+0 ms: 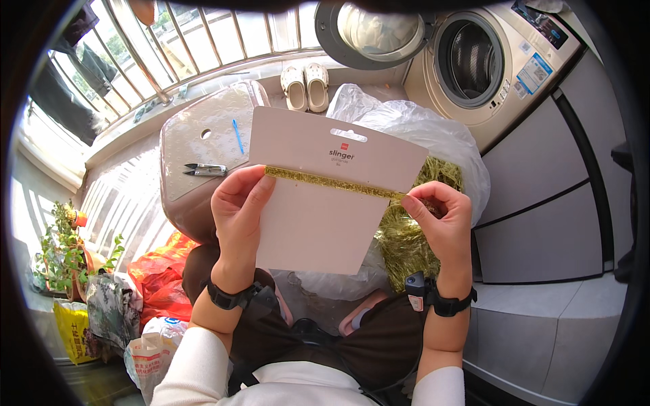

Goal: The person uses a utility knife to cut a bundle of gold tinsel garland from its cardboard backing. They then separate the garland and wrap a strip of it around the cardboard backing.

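Observation:
A white printed card (325,228) with a hang slot is held up before me, a gold tinsel garland (330,181) stretched straight across its front. My left hand (241,203) pinches the card's left edge together with the garland's end, thumb in front. At the right edge my right hand (443,208) grips the garland between thumb and fingertips. More gold tinsel (406,238) lies in a loose heap behind and below that hand, partly inside a clear plastic bag (436,127). Whether the right hand also touches the card cannot be told.
A brown stool (175,200) at the left bears thread snips (205,169) and a thin blue tool (237,136). White clogs (305,89) stand behind it. The washing machine (469,61) has its door open. Red plastic bags (162,274) and potted plants (76,254) lie left.

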The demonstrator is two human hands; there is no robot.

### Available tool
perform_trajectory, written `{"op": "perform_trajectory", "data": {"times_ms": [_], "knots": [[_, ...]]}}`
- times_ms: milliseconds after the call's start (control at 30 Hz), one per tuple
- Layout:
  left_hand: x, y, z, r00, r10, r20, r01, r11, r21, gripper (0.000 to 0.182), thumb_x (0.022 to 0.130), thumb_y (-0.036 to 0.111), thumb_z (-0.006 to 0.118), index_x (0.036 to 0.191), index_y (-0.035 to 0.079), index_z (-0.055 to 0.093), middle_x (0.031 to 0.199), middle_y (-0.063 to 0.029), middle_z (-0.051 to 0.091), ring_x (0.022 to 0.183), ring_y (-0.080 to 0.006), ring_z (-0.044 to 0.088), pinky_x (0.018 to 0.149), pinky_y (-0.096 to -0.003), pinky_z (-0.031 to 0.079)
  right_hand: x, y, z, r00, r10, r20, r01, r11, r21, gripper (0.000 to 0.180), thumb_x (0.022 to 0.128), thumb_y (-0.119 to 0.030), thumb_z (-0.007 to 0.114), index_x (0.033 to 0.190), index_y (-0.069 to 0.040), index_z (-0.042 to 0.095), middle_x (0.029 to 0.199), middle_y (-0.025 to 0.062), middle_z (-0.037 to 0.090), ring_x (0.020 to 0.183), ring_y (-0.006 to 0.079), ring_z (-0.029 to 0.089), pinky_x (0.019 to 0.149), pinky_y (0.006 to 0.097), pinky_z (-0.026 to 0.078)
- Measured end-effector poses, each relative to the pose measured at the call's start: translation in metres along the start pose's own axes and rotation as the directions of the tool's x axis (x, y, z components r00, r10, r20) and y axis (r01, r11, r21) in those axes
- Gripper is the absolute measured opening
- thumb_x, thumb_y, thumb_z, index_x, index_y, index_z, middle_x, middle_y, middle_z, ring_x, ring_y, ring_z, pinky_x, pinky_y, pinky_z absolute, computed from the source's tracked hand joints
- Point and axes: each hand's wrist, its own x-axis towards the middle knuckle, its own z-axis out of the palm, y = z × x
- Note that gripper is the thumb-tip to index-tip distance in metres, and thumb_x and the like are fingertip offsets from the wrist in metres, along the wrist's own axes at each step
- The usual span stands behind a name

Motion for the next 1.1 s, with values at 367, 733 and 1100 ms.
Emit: {"op": "perform_trajectory", "data": {"times_ms": [367,733,1100], "knots": [[-0.001,-0.007,-0.004,0.997,-0.069,0.035,0.074,0.981,-0.179,0.016,0.090,0.005,0.055,0.103,-0.002,0.061,0.092,-0.0088,0.066,0.080,-0.0109,0.063,0.070,-0.0207,0.050,0.005,0.012,0.006,0.999,-0.048,-0.002,0.048,0.996,0.078,0.010,0.080,-0.007,0.071,0.086,0.001,0.067,0.071,-0.0047,0.057,0.056,-0.0009,0.039,0.048,0.0161,0.028],[0.005,-0.017,-0.007,0.969,-0.225,0.101,0.246,0.901,-0.357,0.017,0.089,0.004,0.056,0.104,-0.001,0.061,0.092,-0.0096,0.066,0.079,-0.0116,0.064,0.070,-0.0203,0.051,0.000,0.003,0.005,0.997,-0.055,0.062,0.048,0.993,0.110,0.009,0.082,-0.004,0.068,0.089,0.001,0.066,0.071,-0.0055,0.056,0.054,-0.0026,0.034,0.047,0.0145,0.025],[-0.001,-0.015,-0.004,0.999,-0.027,0.037,0.032,0.990,-0.136,0.014,0.089,0.002,0.057,0.102,-0.003,0.060,0.091,-0.0082,0.067,0.079,-0.0088,0.063,0.069,-0.0192,0.050,0.000,-0.003,0.004,0.998,0.064,0.008,-0.064,0.997,0.035,0.013,0.084,-0.011,0.067,0.086,-0.001,0.062,0.064,-0.0090,0.048,0.054,-0.0025,0.034,0.047,0.0147,0.023]]}}
